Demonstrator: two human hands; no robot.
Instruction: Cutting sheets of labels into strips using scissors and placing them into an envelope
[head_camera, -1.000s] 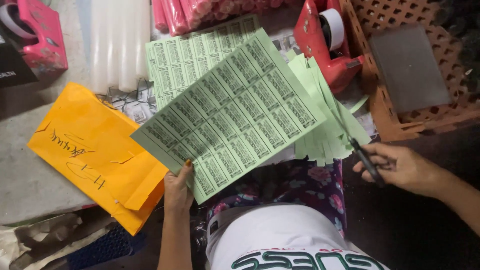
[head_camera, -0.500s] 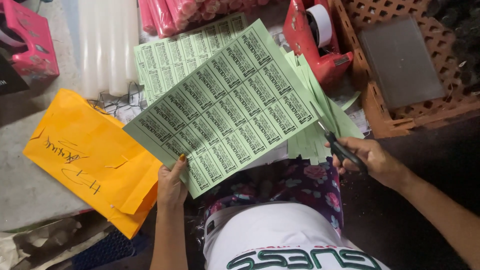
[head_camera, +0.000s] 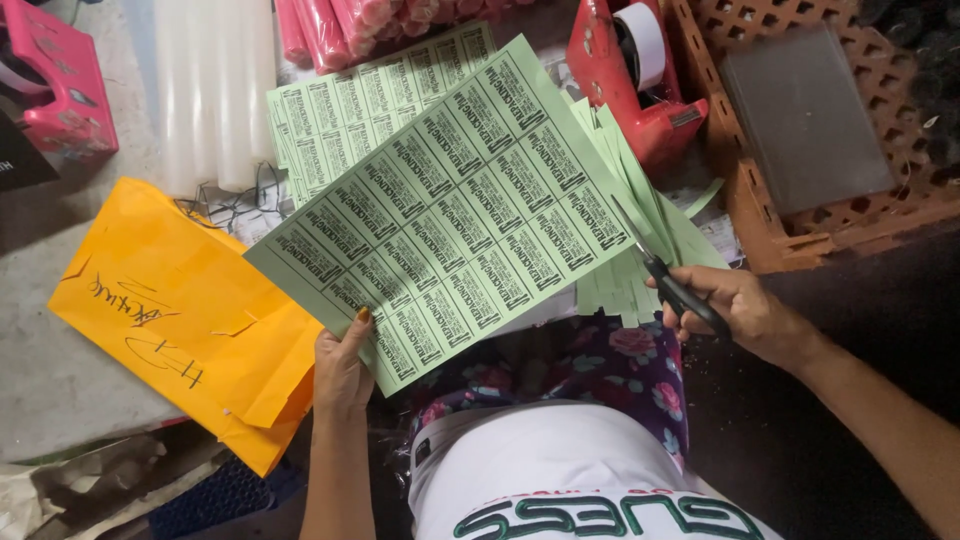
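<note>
My left hand (head_camera: 343, 362) pinches the near corner of a pale green sheet of printed labels (head_camera: 450, 210), held up flat over my lap. My right hand (head_camera: 740, 312) grips black-handled scissors (head_camera: 668, 282), whose blades point up and left and meet the sheet's right edge. Under that edge lies a fan of cut green paper strips (head_camera: 640, 215). A second green label sheet (head_camera: 345, 115) rests on the table behind the held one.
An orange envelope (head_camera: 170, 310) with handwriting lies at the left. A red tape dispenser (head_camera: 640, 75) and an orange lattice crate (head_camera: 790, 215) with a grey pad stand at the back right. White tubes (head_camera: 215, 90), pink rolls (head_camera: 330, 30) and a pink dispenser (head_camera: 60, 85) sit at the back.
My right hand has brought the scissors left from open space to the sheet's right edge. The left hand keeps holding the sheet, which shifted slightly left.
</note>
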